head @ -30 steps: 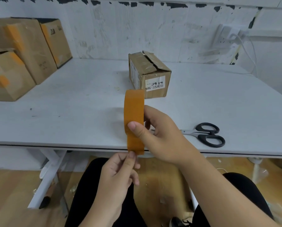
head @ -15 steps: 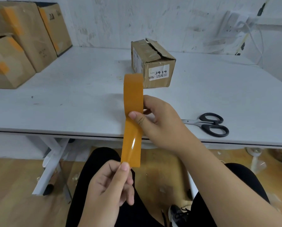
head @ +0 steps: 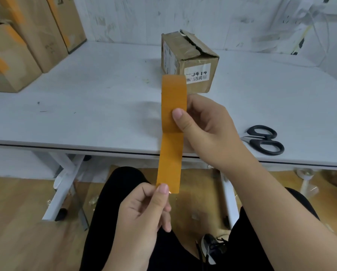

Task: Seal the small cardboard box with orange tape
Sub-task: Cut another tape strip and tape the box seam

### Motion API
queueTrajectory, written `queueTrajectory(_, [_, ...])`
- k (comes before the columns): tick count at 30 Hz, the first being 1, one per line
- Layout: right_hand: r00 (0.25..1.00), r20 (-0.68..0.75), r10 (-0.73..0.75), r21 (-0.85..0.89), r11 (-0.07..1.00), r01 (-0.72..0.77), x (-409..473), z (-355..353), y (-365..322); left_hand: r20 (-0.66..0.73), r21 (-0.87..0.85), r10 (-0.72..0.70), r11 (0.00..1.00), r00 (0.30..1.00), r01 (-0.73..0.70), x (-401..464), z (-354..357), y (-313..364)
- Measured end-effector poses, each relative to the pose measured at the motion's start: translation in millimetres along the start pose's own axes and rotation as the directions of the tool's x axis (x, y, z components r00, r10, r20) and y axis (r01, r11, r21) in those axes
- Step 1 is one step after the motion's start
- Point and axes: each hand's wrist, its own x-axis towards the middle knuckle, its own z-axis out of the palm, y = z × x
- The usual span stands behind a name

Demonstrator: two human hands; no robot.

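The small cardboard box (head: 191, 57) stands at the back middle of the white table (head: 85, 114), its top flaps slightly parted and a white label on its near side. My right hand (head: 208, 130) grips the roll of orange tape (head: 173, 102) upright in front of the box, thumb pressed on its face. A strip of orange tape (head: 169, 163) hangs down from the roll past the table's front edge. My left hand (head: 144, 210) pinches the strip's free lower end between thumb and forefinger, above my lap.
Black-handled scissors (head: 265, 141) lie on the table to the right of my right hand. Larger cardboard boxes (head: 23, 42) with orange tape patches are stacked at the back left. A cable (head: 318, 30) hangs at the wall, far right. Below are white table legs and a wooden floor.
My left hand has drawn the tape end downward, so the strip pulled off the roll has grown longer. The view has tilted down and moved closer to the table.
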Motion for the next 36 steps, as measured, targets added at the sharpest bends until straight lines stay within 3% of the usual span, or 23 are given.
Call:
queueTrajectory(8, [0.999,0.023,0.03,-0.112,0.993,-0.027,-7,-4,3,-0.02,-0.007,-0.04,0.999,0.999,0.04,10,8,-16])
queueTrajectory(15, [0.994,0.042,0.098,-0.111,0.989,-0.093,-8,-5,3,-0.081,-0.018,0.037,0.999,0.996,-0.038,12,11,-23])
queueTrajectory(25, [0.997,0.063,0.042,-0.186,0.982,-0.029,-10,-5,0,-0.099,-0.044,0.085,0.995,0.991,-0.09,-1,12,-26])
queueTrajectory(36, [0.983,0.094,0.157,-0.281,0.952,-0.125,-14,-10,-3,-0.009,0.04,0.117,0.992,0.993,-0.117,27,5,-54])
